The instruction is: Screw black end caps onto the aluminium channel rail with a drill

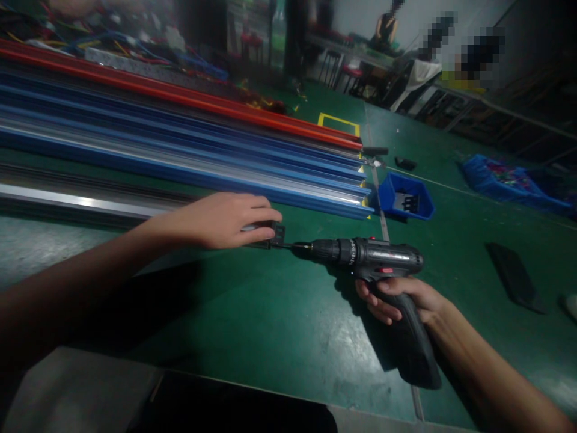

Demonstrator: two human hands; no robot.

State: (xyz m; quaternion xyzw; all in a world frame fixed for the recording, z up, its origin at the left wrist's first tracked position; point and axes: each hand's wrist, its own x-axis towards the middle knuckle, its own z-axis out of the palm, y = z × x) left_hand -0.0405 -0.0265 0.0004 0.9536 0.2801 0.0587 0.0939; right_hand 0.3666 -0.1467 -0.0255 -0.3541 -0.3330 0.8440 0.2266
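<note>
My right hand (396, 297) is wrapped round the grip of a black cordless drill (374, 258), which lies level and points left. Its bit meets a small black bracket (278, 233) at the end of a long silver rail (67, 201). My left hand (225, 219) is closed over that rail end, fingers pressed on it right beside the bracket. The rail runs off to the left across the green floor.
Long blue rails (180, 162) and red rails (180, 96) lie stacked behind. A small blue bin (406, 198) with black parts sits at their right end, a larger blue tray (509, 180) farther right. A flat black piece (514, 276) lies on the floor. People sit at the back.
</note>
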